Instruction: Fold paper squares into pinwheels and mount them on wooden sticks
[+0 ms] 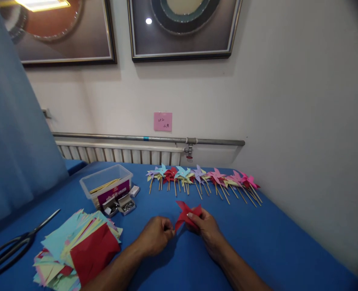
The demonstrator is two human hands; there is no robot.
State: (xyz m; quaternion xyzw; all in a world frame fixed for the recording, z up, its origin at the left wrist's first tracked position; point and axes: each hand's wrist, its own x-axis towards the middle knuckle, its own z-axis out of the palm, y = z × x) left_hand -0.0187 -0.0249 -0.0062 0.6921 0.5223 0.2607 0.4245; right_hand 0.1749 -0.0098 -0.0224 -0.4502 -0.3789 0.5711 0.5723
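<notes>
A red paper pinwheel (183, 211) is up over the blue-covered table, a small pale dot at its centre. My right hand (208, 232) grips it from the right, with the thumb pressed near that centre. My left hand (157, 235) is closed at the pinwheel's lower left tip, fingertips pinched where the blade ends. No stick shows on this pinwheel; its back is hidden by my right fingers. Left of my hands lies a pile of coloured paper squares (60, 238), with a red sheet (95, 252) on top, partly behind my left forearm.
Finished pinwheels on sticks (198, 174) line the table's back. A clear plastic box (86, 188) holds wooden sticks. Before it stand small open boxes of metal pins (126, 205) and a small white box (134, 191). Black scissors (24, 240) lie far left, near a blue curtain (11, 113).
</notes>
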